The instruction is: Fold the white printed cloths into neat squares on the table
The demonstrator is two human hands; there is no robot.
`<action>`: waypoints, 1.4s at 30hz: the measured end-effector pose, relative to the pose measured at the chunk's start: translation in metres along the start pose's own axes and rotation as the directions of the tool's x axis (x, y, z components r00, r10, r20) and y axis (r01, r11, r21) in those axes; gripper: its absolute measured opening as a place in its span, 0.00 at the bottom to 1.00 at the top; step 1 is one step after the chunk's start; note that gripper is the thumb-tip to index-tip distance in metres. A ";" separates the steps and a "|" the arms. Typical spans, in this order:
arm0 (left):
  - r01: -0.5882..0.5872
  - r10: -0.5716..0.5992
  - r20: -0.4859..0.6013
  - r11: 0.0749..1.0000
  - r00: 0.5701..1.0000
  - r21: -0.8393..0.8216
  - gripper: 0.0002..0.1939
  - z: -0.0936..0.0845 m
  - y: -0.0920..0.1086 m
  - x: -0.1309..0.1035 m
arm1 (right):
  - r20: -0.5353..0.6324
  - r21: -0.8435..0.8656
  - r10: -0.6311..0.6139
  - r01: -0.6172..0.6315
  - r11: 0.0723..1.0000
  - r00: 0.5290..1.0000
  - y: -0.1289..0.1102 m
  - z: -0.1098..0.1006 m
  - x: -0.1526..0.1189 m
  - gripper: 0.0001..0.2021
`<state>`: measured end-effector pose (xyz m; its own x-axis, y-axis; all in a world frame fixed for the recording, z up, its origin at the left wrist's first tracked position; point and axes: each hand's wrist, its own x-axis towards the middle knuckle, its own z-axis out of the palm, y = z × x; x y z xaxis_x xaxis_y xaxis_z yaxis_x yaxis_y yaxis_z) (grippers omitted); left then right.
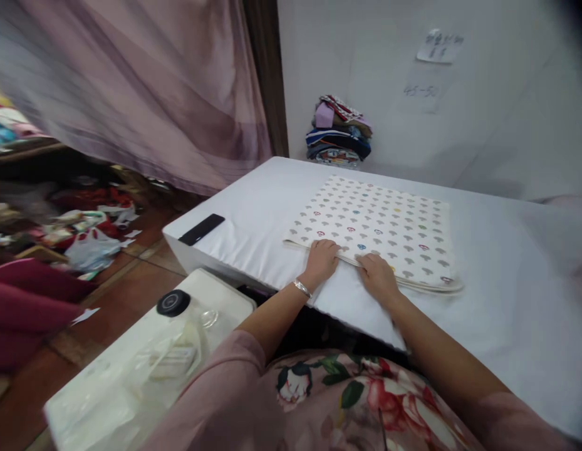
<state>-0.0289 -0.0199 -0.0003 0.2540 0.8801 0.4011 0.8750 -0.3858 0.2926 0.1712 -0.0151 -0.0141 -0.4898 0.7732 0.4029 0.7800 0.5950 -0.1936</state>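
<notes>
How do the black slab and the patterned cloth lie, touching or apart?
Apart. The head view shows the black slab near one corner of the white tabletop, with a bare stretch between it and the patterned cloth.

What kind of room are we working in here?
Probably a home or small workshop corner for handling fabric: a padded white cloth-covered table bearing folded mushroom-print white fabric, a stack of folded coloured textiles by the wall, and a large draped pink cloth.

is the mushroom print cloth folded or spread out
Folded: the cloth shows several layers stacked along its near edge.
</notes>
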 end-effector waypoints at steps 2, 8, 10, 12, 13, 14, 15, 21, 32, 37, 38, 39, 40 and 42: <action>0.109 -0.107 -0.045 0.994 0.993 0.027 0.15 -0.009 -0.015 -0.007 | -0.002 0.016 0.001 0.000 1.000 1.000 0.002 0.002 0.000 0.11; 0.386 -0.373 -0.139 0.919 0.917 0.081 0.07 -0.039 -0.065 -0.033 | -0.025 0.061 -0.004 0.005 0.998 1.000 0.004 0.002 0.000 0.10; 0.402 -0.389 -0.131 0.911 0.912 0.093 0.06 -0.044 -0.073 -0.039 | -0.020 0.062 -0.003 0.004 0.998 1.000 0.004 0.002 0.000 0.10; 0.380 -0.369 -0.114 0.919 0.922 0.101 0.07 -0.046 -0.074 -0.041 | -0.014 0.059 0.000 0.001 0.998 1.000 0.004 0.002 0.000 0.10; 0.356 -0.346 -0.103 0.929 0.933 0.103 0.07 -0.045 -0.073 -0.041 | -0.014 0.059 -0.002 0.003 0.998 1.000 0.005 0.003 0.000 0.10; 0.323 -0.314 -0.093 0.941 0.945 0.103 0.08 -0.044 -0.072 -0.040 | -0.017 0.060 -0.005 0.006 0.998 1.000 0.005 0.004 0.000 0.10; 0.285 -0.277 -0.082 0.953 0.957 0.103 0.09 -0.043 -0.070 -0.038 | -0.022 0.061 -0.009 0.010 0.998 1.000 0.006 0.004 -0.001 0.10; 0.138 -0.136 -0.032 0.986 0.990 0.091 0.09 -0.037 -0.061 -0.020 | -0.029 0.055 -0.005 0.007 0.998 1.000 0.004 0.003 -0.001 0.10; 0.070 -0.067 -0.027 0.988 0.997 0.138 0.09 -0.030 -0.056 -0.009 | -0.031 0.083 0.017 -0.014 0.996 0.999 0.001 0.001 -0.001 0.11; -0.029 0.023 0.039 0.988 0.999 0.154 0.10 -0.027 -0.050 -0.012 | -0.028 0.088 0.021 -0.018 0.996 0.999 0.002 0.001 0.000 0.11; -0.038 0.032 0.041 0.988 0.999 0.149 0.09 -0.027 -0.050 -0.012 | -0.029 0.090 0.021 -0.019 0.996 0.999 0.002 0.001 -0.001 0.11; -0.040 0.036 0.034 0.989 0.999 0.141 0.09 -0.027 -0.050 -0.012 | -0.032 0.094 0.021 -0.018 0.995 0.999 0.002 0.001 -0.001 0.11; -0.037 0.035 0.021 0.991 0.999 0.132 0.09 -0.026 -0.050 -0.012 | -0.032 0.097 0.020 -0.017 0.995 0.999 0.001 0.001 -0.001 0.11; -0.027 0.027 0.003 0.993 1.000 0.116 0.11 -0.026 -0.050 -0.011 | -0.033 0.100 0.017 -0.013 0.995 0.999 0.001 0.001 -0.001 0.10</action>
<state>-0.0863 -0.0170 0.0029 0.2784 0.8703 0.4063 0.9098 -0.3745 0.1790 0.1722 -0.0144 -0.0157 -0.4636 0.7752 0.4292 0.7437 0.6037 -0.2872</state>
